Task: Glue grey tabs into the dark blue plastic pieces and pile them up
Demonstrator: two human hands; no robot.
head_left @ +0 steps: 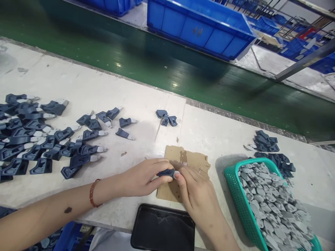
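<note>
First: You have the dark blue piece (166,173) over the cardboard sheet (174,153), just beyond the black tray (162,232). How do your hands stand on it?

Second: Your left hand (142,177) is closed, thumb and fingers gripping the blue body from its left side. Your right hand (200,191) pinches the light gray tip (177,174) with thumb and forefinger; its other fingers are partly hidden from view.

First: And how does it feel to you, judging by looks?

Second: Likely light, since it sits between your fingertips. The blue body looks like stiff molded plastic, so you can probably squeeze it firmly without bending it. The narrow gray end seems the weaker part; treat it more gently.

First: Anything slippery?

Second: Perhaps. The cardboard shows dark, wet-looking spots, so damp fingertips could slide on a smooth surface. Your best hold is the broad blue sides, with the gray tip kept in line between thumb and forefinger rather than twisted sideways.
</note>
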